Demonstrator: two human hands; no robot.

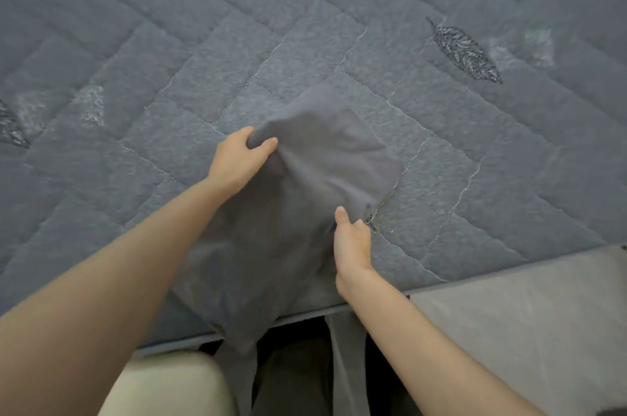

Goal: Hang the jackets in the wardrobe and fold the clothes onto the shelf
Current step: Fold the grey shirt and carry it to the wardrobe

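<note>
Both hands (239,161) (351,240) pinch grey cloth (305,184) on quilt (203,42).

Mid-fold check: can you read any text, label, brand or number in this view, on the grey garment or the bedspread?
None: no word, number, label or brand is readable anywhere.
On the grey garment, held by the left hand and right hand: no tag or print showing.
On the quilted bedspread: only embroidered leaf motifs, no lettering.

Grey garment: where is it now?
Head view, centre: the grey garment lies on the quilted bedspread, its lower end draped over the near edge, left hand gripping its top-left, right hand pinching its right edge.
</note>
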